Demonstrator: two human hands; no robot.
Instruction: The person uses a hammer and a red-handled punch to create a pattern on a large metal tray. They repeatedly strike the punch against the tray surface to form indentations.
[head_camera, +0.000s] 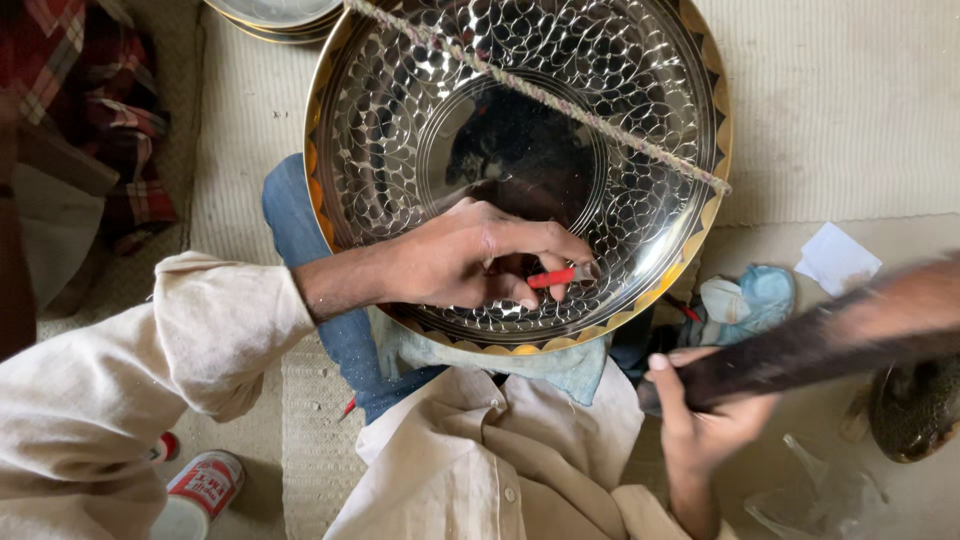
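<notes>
Left hand (470, 258), centre of frame: fingers pinched shut on a small red-handled tool (555, 277). Tool tip sits on the surface of the big engraved metal plate (400, 120), lower right part of its patterned band. Heel of the hand rests on the plate too.

Right hand (700, 415), lower right of frame: closed around the end of a dark wooden stick (820, 345). The stick runs up and right to the frame edge and is motion-blurred, so its far end is unclear. It is clear of the plate, off to the plate's right.

Plate: round, shiny, covered in overlapping circle engraving, plain disc in the middle, gold-coloured scalloped rim. It fills top centre and leans against the person's lap, over a blue-jeaned knee (290, 215) and a pale blue cloth (560, 365). A twisted cord (560, 100) crosses it diagonally from top centre down to the right rim.

Person wears a cream long-sleeved shirt (480, 450).

Around: stacked metal plates (275, 18) at the top edge, left of the big one. Red plaid fabric (110, 110) upper left. Blue and white rag (750, 300) just right of the plate, white paper scrap (835, 260) beyond it. Dark rounded lump (915, 410) at the right edge, can't tell what. Red and white can (205, 485) lower left, on the woven mat (850, 100).
</notes>
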